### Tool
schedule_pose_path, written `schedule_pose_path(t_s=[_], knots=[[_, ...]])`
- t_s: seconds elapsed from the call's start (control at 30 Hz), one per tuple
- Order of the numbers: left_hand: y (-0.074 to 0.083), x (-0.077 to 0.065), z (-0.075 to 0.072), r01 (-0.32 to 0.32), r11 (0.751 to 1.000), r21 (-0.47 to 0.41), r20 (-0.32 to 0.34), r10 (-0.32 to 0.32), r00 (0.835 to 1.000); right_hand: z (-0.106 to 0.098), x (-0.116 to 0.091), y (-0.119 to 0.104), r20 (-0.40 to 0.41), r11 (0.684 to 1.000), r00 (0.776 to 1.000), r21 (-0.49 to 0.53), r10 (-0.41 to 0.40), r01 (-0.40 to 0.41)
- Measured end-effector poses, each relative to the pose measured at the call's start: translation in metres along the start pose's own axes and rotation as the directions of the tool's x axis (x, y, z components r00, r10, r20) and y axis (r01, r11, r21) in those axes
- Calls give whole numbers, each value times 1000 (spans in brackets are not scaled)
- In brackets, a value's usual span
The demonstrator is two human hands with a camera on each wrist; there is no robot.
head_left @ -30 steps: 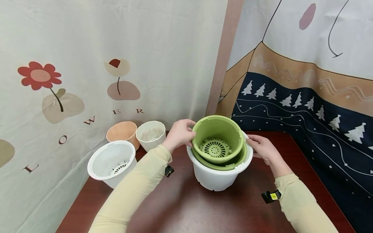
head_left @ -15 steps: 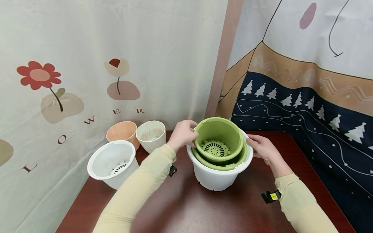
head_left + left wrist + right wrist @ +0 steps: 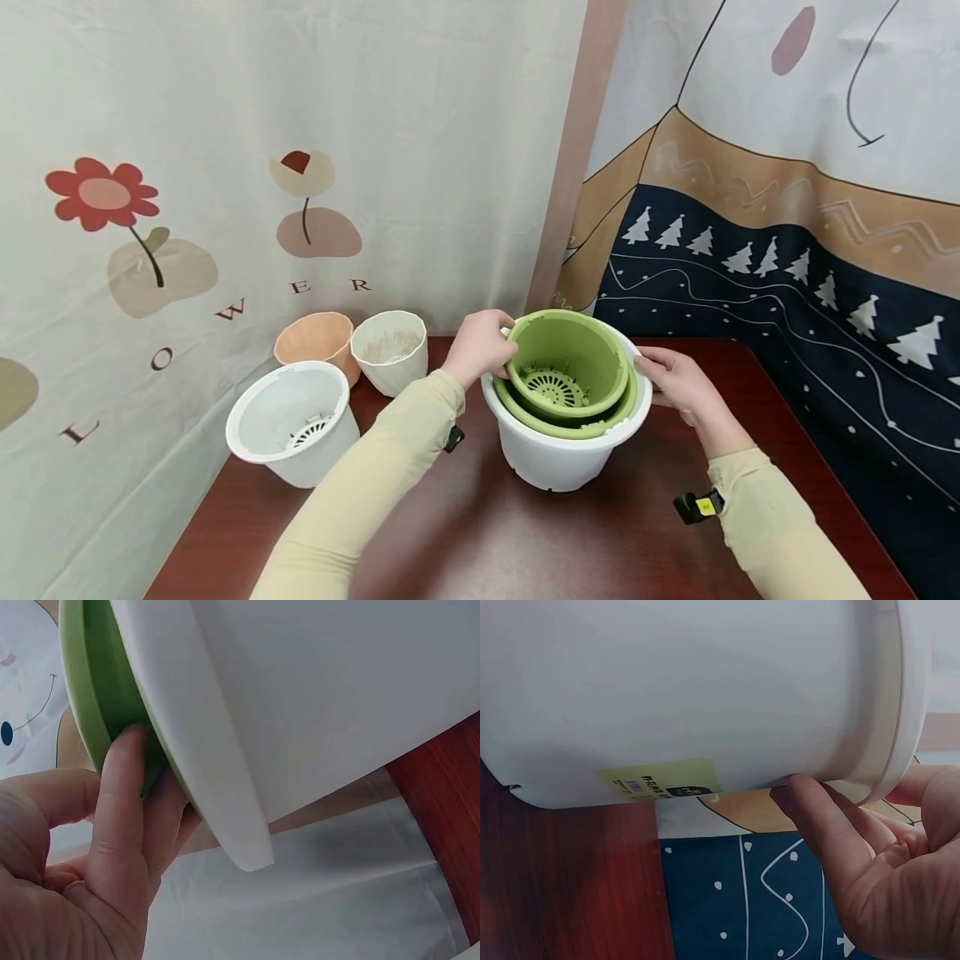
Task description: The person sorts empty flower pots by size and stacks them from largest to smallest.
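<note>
A large white flowerpot (image 3: 551, 462) stands upright on the table with a green flowerpot (image 3: 581, 431) nested in it. Inside that sits a smaller green flowerpot (image 3: 573, 350), slotted at the bottom and a little tilted. My left hand (image 3: 480, 346) pinches the smaller green pot's rim at its left side; in the left wrist view its fingers (image 3: 120, 802) reach under that rim. On the right, my right hand (image 3: 678, 383) grips the white pot's rim, thumb above and fingers below. A yellow label (image 3: 660, 780) shows on the white pot's side in the right wrist view.
At the left of the dark red table (image 3: 480, 550) stand another white pot (image 3: 315, 458), an orange pot (image 3: 337, 354) and a cream faceted pot (image 3: 397, 371), close together. Printed curtains (image 3: 450, 167) hang along the table's back and right edges.
The smaller green flowerpot has come down deeper into the larger green one and slightly to the right, my left hand moving with it. My right hand and the large white pot have stayed still.
</note>
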State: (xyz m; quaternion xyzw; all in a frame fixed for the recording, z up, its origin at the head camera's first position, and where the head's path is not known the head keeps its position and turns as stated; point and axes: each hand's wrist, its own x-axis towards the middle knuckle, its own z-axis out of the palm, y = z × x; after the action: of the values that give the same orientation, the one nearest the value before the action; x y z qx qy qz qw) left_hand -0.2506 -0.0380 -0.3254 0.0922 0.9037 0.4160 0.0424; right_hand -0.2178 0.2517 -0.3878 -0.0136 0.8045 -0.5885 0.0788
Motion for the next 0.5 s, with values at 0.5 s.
schedule_pose_path(t_s=[0.5], knots=[[2,-2,7,-29,995,95,-19,31,999,0,0,-1,8,1000,1000,21,3,-3]])
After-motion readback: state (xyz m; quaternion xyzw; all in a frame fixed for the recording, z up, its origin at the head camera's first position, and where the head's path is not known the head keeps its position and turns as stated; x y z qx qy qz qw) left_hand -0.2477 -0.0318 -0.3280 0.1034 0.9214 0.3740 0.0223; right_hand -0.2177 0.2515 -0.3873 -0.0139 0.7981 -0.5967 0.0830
